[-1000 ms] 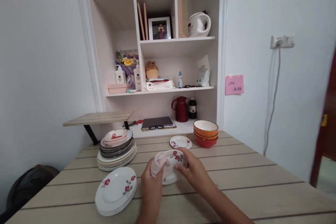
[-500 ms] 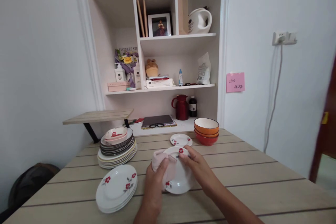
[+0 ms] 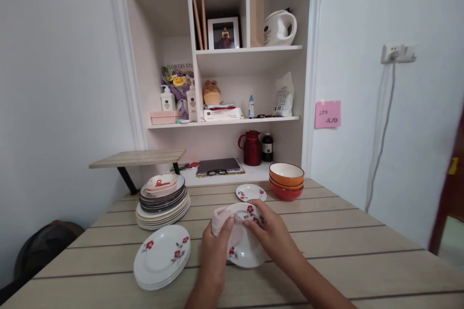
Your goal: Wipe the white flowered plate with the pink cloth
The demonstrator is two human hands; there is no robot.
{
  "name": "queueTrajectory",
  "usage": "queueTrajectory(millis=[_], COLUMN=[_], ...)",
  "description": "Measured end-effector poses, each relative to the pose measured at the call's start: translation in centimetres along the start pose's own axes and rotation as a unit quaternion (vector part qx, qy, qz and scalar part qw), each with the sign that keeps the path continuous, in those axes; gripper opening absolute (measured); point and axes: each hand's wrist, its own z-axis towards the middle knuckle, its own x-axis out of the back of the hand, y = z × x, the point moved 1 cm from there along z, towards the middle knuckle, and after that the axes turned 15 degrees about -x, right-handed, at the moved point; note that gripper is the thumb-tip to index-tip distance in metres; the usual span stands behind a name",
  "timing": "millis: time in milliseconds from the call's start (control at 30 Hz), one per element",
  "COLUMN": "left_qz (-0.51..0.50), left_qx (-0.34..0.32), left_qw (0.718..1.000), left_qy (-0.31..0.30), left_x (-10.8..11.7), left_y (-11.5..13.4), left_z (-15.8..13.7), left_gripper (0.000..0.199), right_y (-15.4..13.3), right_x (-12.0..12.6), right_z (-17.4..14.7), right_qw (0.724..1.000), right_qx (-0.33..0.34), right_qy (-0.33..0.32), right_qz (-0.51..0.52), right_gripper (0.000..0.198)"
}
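A white plate (image 3: 250, 248) with red flowers is held tilted above the table, between both hands. My left hand (image 3: 216, 246) is closed on a pale pink cloth (image 3: 222, 219), which wraps the plate's left edge and lies partly over its face. My right hand (image 3: 270, 227) grips the plate's upper right rim, thumb on the face; the fingers behind it are hidden. Left of my hands lies a short stack of matching flowered plates (image 3: 159, 256). Just beyond the held plate, a smaller flowered plate (image 3: 251, 192) rests flat on the table.
A tall stack of mixed plates and dishes (image 3: 163, 203) stands at the left, near a small raised wooden shelf (image 3: 137, 157). Orange and red bowls (image 3: 286, 183) are stacked at the back right. Behind the table (image 3: 348, 260), a red jug (image 3: 252, 148) and a laptop (image 3: 219, 165) sit in the shelving.
My right thumb has shifted slightly left and down across the plate's face. The plate and cloth stay in nearly the same place. The whole view has shifted slightly.
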Motion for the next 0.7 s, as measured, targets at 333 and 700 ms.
queueTrajectory(millis=[333, 700], left_qz=[0.004, 0.043], left_qx=[0.004, -0.004], left_qw=[1.000, 0.999], left_qy=[0.009, 0.009], left_x=[-0.21, -0.01], left_y=[-0.06, -0.22], left_z=[0.05, 0.06], left_gripper=[0.064, 0.062], right_y=[0.46, -0.48], right_x=[-0.06, 0.27], right_z=[0.15, -0.01], right_qw=[1.000, 0.998], right_qx=[0.005, -0.027], right_qy=[-0.025, -0.056], right_qz=[-0.004, 0.005], right_gripper=[0.031, 0.025])
